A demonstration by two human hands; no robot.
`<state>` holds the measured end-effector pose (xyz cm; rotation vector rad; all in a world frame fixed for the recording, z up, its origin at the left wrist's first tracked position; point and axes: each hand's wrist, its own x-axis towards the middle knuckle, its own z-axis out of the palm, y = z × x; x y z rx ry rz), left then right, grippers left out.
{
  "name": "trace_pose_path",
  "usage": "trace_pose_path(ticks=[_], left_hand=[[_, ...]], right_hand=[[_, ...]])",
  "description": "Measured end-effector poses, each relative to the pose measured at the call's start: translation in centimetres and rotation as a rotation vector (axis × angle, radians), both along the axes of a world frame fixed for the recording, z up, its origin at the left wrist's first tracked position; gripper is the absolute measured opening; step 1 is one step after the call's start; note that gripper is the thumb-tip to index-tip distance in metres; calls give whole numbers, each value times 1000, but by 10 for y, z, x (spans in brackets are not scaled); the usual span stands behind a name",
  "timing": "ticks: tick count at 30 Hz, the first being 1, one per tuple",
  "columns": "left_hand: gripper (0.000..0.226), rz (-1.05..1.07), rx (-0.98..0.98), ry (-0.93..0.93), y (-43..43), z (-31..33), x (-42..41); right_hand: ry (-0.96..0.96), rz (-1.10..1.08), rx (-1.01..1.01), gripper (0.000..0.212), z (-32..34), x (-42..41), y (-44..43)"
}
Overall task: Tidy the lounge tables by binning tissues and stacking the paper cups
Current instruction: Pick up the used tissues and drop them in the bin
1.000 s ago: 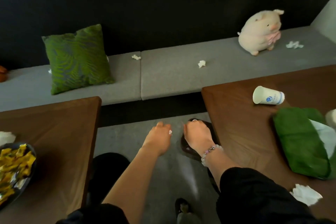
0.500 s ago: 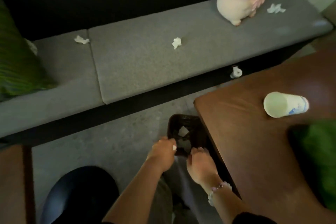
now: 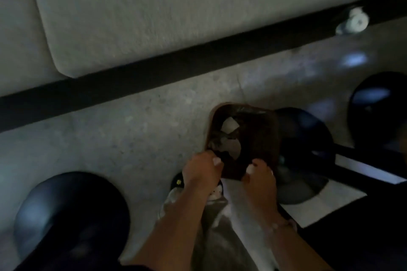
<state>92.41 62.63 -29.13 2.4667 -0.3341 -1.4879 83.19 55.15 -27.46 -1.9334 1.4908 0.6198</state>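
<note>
Whole view motion-blurred and dim, bin (image 3: 259, 138) contents indistinct, pale object (image 3: 354, 21) under bench unidentifiable, forearms cut by bottom edge

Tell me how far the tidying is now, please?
Done: some white tissue lies inside the bin. In hand: the left hand and right hand both grip its near rim. Left: one pale scrap under the bench; no cups are in view.

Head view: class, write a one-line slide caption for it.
Both hands, left hand and right hand, grip the near rim of a dark bin holding tissues.
</note>
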Motion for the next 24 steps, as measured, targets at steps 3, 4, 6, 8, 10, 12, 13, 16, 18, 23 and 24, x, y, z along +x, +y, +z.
trace_pose_path(ticks=[3, 4, 6, 8, 10, 12, 13, 16, 18, 23, 24], left_hand=[[34, 143, -27, -16, -14, -28, 1], [34, 169, -43, -19, -19, -36, 1], [36, 167, -59, -37, -29, -47, 2], [36, 168, -68, -61, -33, -55, 1], [35, 183, -59, -75, -33, -62, 0], [34, 188, -52, -78, -32, -69, -2], [34, 178, -47, -75, -32, -72, -3], [36, 168, -32, -91, -33, -74, -6], [36, 198, -13, -123, -32, -81, -2], [54, -81, 134, -252, -18, -113, 19], [54, -131, 150, -265, -15, -120, 21]], right_hand=[[-30, -234, -54, 39, -27, 9, -10], [-43, -286, -70, 40, -36, 11, -13], [-54, -372, -88, 41, -52, 11, -19], [-61, -451, -103, 39, -63, 6, -22], [-80, -507, -106, 37, -71, 1, -21], [-78, -530, -100, 34, -79, -3, -17], [-61, -551, -88, 32, -83, -7, -15], [35, -633, -51, 35, -89, -19, -14], [78, -699, -5, 47, -94, -29, -18], [106, -744, 0, 56, -107, -47, -46], [104, -726, 7, 52, -109, -48, -52]])
